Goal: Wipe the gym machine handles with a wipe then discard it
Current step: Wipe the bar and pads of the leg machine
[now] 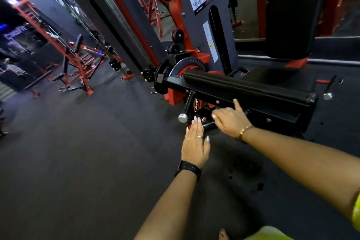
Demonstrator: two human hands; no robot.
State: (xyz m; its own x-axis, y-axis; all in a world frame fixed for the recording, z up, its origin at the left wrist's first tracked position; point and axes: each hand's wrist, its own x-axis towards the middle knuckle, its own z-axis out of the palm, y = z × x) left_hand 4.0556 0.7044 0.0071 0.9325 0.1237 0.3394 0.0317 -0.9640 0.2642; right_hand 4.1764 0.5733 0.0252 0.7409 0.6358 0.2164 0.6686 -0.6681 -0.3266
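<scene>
A red and black leg machine (pixel 202 31) stands ahead, with a long black pad (pixel 245 85) across its arm. My right hand (pixel 230 121) curls its fingers over a short black handle (pixel 210 126) low on the frame, and its thumb points up against the black bar. My left hand (pixel 195 143) lies flat with straight fingers just left of that handle, fingertips at its end. A second black handle with a chrome cap (pixel 187 106) sticks out above my left hand. No wipe shows in either hand.
The black seat back (pixel 292 11) rises at the right, with another chrome-capped handle (pixel 328 91) beside the seat. Red cable and rack machines (pixel 76 58) stand at the left. Dark rubber floor (pixel 87 152) spreads below my arms.
</scene>
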